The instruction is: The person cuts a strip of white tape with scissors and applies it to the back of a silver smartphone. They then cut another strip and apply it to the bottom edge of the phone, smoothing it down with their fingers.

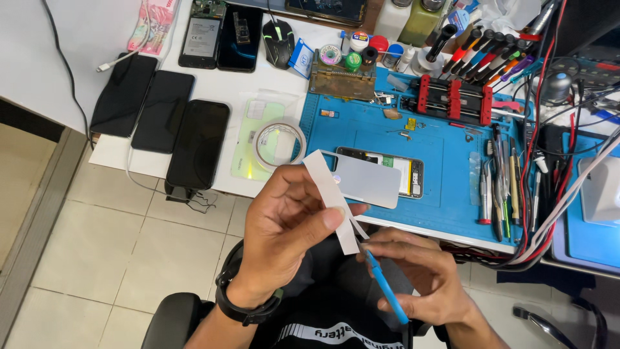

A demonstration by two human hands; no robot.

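Observation:
My left hand (284, 220) pinches a long white strip (326, 190) of tape or backing paper, held up over my lap. My right hand (423, 271) grips a slim blue tool (386, 289) whose tip meets the lower end of the strip. Just beyond the hands, on the blue work mat (445, 194), lies an opened phone (410, 174) with a grey back cover (367, 181) resting partly over it. A roll of tape (279, 143) sits on a pale green card to the left of the mat.
Three dark phones (161, 113) lie in a row at the left, more phones and a mouse (279, 42) behind. A red clamp fixture (452, 98), tweezers and screwdrivers (500, 187), bottles and cables crowd the right. Tiled floor lies below the bench edge.

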